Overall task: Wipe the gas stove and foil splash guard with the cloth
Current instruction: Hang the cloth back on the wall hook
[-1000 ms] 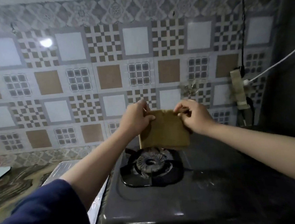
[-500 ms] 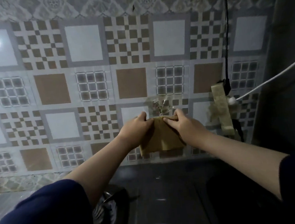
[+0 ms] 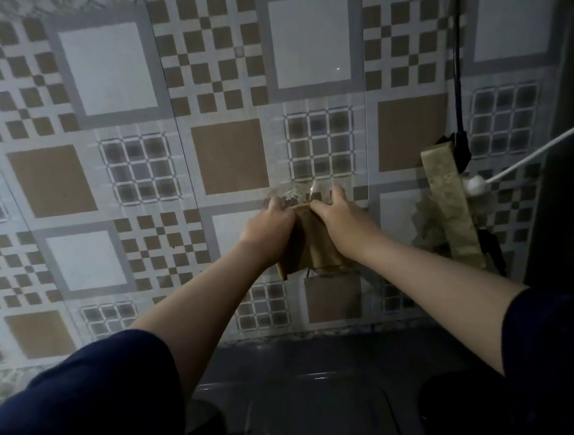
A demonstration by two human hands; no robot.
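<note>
Two hands hold one folded tan cloth [image 3: 310, 249] up against the patterned wall covering [image 3: 229, 156] behind the gas stove [image 3: 313, 397]. Both forearms reach forward and slightly inward from dark blue sleeves [image 3: 84, 405], wrists nearly straight. The left hand [image 3: 269, 230] grips the cloth's left edge, its fingers [image 3: 275, 203] curled over the top so only the knuckles show. The right hand [image 3: 341, 221] grips the right edge the same way, thumb lying along the cloth's top. The hands sit just beside each other, the cloth hanging between and below them. To the right, a black cable [image 3: 457, 66] and a white cable [image 3: 528, 157] run by a grimy strip [image 3: 449, 201].
</note>
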